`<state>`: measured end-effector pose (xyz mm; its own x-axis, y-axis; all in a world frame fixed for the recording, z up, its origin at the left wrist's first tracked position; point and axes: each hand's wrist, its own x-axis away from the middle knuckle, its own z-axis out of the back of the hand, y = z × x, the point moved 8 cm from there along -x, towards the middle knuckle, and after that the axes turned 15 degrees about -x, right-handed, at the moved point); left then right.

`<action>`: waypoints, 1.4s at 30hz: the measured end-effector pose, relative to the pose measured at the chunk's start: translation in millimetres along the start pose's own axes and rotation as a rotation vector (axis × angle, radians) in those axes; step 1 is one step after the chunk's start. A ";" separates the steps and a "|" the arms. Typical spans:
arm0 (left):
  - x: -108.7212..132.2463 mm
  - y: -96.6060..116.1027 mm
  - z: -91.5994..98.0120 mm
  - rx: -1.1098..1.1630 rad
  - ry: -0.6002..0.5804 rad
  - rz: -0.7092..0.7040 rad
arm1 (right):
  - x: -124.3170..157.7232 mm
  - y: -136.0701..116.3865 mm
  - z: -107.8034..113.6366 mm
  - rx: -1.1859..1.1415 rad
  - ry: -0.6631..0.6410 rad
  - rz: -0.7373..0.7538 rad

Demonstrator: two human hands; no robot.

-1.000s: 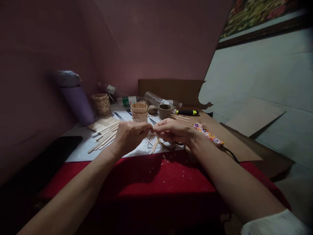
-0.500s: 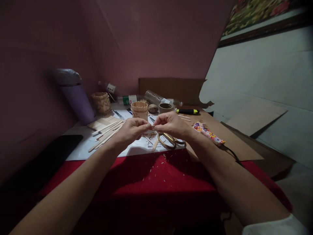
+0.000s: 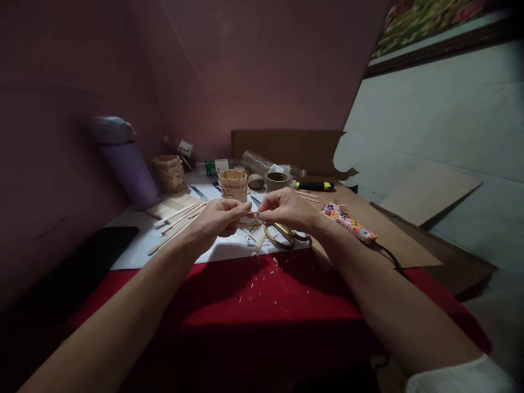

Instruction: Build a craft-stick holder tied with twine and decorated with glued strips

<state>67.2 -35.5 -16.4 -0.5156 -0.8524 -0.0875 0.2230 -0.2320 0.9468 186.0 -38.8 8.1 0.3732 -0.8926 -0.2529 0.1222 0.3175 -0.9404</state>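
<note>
My left hand (image 3: 219,219) and my right hand (image 3: 286,210) meet above the white sheet (image 3: 135,248), fingertips pinched together on a small thin piece of wood (image 3: 254,214) between them. Just below my right hand lie scissors with gold handles (image 3: 280,236). Loose wooden craft sticks (image 3: 180,218) are spread to the left of my left hand. A small cup built of sticks (image 3: 233,184) stands right behind the hands. Wood chips are scattered on the red cloth (image 3: 262,297).
A purple bin (image 3: 125,164), a woven basket (image 3: 169,173), a brown tape roll (image 3: 277,180), a plastic bottle (image 3: 262,162) and a yellow-black cutter (image 3: 313,186) stand at the back. A floral pouch (image 3: 347,222) with a black cable lies on cardboard (image 3: 385,234) at right.
Both hands have risen slightly and moved back, uncovering the scissors below. The pinch on the small wooden piece holds.
</note>
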 end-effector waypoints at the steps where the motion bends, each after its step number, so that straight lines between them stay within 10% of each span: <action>1: 0.2 0.1 1.4 -0.016 0.020 0.007 | 0.1 -0.3 -0.1 0.009 -0.003 0.006; 11: 4.0 -8.4 -15.1 0.279 -0.184 0.172 | 2.6 -15.6 2.9 0.137 0.044 0.270; 21: 0.1 -16.0 35.3 0.141 0.185 0.201 | 0.2 -10.2 26.6 0.252 0.147 0.219; 33: 4.0 0.3 47.5 -0.156 0.473 0.098 | -1.2 -6.5 21.1 0.231 0.112 0.198; 42: 0.5 -24.7 47.9 -0.003 0.381 0.263 | -2.8 -1.0 15.6 0.166 0.071 0.112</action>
<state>21.8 -7.8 -24.9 -0.1001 -0.9939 0.0471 0.3081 0.0140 0.9512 199.2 -31.7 13.3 0.3282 -0.8672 -0.3745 0.2357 0.4591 -0.8565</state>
